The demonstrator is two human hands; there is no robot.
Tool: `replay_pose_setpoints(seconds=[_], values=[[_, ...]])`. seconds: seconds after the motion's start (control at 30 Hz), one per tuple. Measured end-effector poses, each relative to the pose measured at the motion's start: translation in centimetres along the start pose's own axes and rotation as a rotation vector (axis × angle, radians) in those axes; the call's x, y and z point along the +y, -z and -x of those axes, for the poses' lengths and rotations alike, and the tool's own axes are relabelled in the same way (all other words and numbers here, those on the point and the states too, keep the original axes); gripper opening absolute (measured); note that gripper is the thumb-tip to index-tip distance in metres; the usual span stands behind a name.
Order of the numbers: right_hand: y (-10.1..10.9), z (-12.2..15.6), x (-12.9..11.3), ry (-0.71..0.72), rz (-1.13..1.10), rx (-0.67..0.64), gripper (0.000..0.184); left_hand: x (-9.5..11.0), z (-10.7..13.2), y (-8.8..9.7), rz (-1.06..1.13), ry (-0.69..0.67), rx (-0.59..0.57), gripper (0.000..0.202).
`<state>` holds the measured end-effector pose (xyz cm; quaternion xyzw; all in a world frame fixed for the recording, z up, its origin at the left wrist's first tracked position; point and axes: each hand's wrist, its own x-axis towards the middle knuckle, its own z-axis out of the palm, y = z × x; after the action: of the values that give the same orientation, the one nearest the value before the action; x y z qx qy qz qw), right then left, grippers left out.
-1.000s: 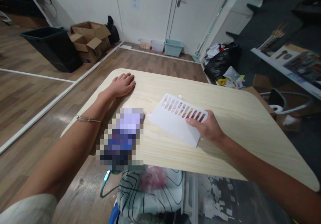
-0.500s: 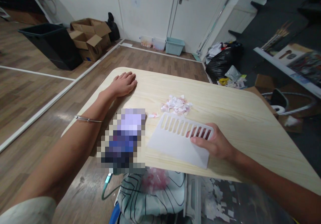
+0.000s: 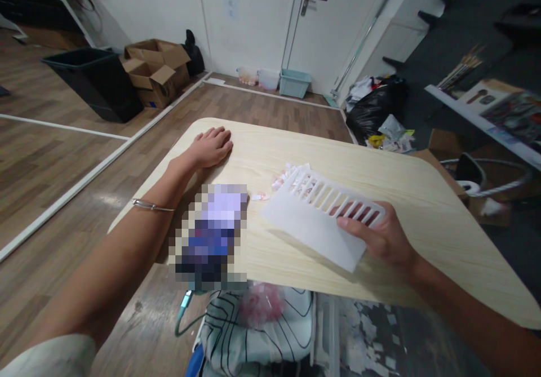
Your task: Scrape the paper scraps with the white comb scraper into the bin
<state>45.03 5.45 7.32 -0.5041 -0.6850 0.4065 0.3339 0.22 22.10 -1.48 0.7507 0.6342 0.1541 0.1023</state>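
slotted white scraper [image 3: 315,219] judged light, stiff, thin | clamped at slotted end by right hand [image 3: 382,239] | left hand [image 3: 210,147] laid flat, open, on table [image 3: 422,196]

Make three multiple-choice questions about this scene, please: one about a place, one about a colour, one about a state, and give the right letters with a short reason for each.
1. Where does the left hand lie?
A. flat on the table, near its far left edge
B. on the floor
C. on the white slotted panel

2. What colour is the slotted panel that the right hand holds?
A. black
B. white
C. green

3. How are the small paper scraps placed in relation to the panel?
A. stacked on top of the left hand
B. all lying on the floor
C. partly hidden behind the slotted end of the panel, some showing through the slots

Answers: 1 A, the palm rests on the pale wooden table, apart from the panel. 2 B, the whole panel is white. 3 C, scraps peek out beside and through the slots.
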Motion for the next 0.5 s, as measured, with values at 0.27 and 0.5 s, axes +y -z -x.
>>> replay_pose_setpoints(seconds=[0.27, 0.5], values=[[-0.7, -3.0, 0.2, 0.06, 0.072, 0.119, 0.023, 1.5, 0.3, 1.1, 0.105, -0.197, -0.03, 0.066], [1.4, -2.5, 1.8, 0.014, 0.079, -0.025, 0.028, 1.2, 0.2, 0.8, 0.138, -0.214, -0.037, 0.067]])
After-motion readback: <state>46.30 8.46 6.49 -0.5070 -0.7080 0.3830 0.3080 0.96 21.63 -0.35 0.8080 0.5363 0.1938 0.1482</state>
